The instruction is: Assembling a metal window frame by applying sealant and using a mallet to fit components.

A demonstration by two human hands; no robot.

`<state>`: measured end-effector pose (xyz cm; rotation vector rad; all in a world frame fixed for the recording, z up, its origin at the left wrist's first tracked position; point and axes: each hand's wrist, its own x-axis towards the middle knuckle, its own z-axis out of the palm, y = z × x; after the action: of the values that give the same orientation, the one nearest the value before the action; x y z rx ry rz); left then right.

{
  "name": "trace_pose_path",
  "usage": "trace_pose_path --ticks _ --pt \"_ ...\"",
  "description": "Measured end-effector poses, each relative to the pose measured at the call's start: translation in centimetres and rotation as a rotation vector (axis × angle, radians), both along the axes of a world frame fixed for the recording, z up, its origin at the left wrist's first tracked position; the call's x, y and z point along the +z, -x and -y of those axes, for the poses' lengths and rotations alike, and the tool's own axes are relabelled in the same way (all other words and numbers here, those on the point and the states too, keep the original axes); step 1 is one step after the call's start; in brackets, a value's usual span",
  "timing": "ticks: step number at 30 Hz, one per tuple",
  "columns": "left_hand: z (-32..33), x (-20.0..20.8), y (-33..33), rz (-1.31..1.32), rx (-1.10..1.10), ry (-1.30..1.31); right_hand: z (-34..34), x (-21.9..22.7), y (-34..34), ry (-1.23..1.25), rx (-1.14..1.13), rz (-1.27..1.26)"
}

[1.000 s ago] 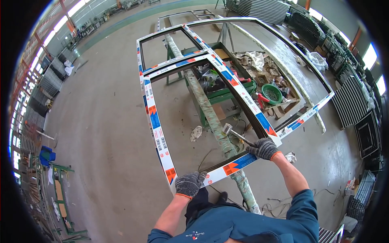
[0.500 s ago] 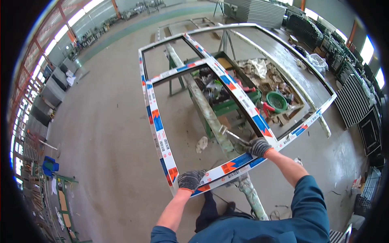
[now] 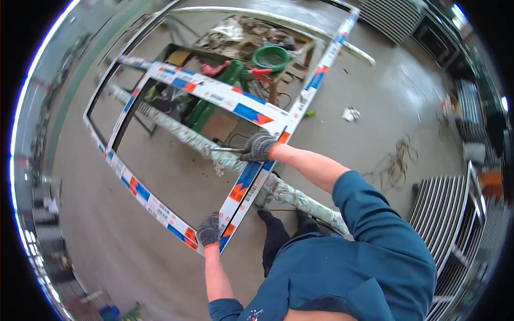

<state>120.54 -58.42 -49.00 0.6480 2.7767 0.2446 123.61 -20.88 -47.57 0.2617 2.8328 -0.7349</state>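
Gripping | left hand (image 3: 209, 230): one frame (image 3: 239, 191) | right hand (image 3: 261, 146): one hammer (image 3: 206, 152)

Small black characters and round red marks, too blurred to read, run along the white, blue and orange film on the rectangular frame (image 3: 217, 96) at centre. Similar print marks the larger film-covered outer frame (image 3: 307, 96) reaching toward the upper right. At bottom centre, the teal long-sleeved jacket (image 3: 332, 267) bears a small white-and-red emblem (image 3: 255, 314), also illegible.
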Motion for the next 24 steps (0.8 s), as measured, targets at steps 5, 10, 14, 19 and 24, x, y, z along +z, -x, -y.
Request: trace_pose_path --ticks 5,10,14,19,24 --pt "-0.6 -0.8 -1.3 -0.054 -0.017 -0.054 -0.5 0.4 -1.0 -0.116 0.027 0.076" --pt "0.0 -1.5 -2.5 -0.033 0.069 -0.079 -0.3 1.6 -1.7 -0.034 0.089 0.132" --pt "-0.1 -1.6 -3.0 -0.090 0.041 -0.097 -0.4 1.7 -2.1 -0.049 0.064 0.083" --pt "-0.9 -0.6 -3.3 -0.045 0.029 0.046 -0.7 1.6 -2.3 -0.064 0.069 0.084" --pt "1.1 -1.9 -3.6 -0.181 -0.277 0.037 -0.3 1.4 -1.5 -0.028 0.101 0.106"
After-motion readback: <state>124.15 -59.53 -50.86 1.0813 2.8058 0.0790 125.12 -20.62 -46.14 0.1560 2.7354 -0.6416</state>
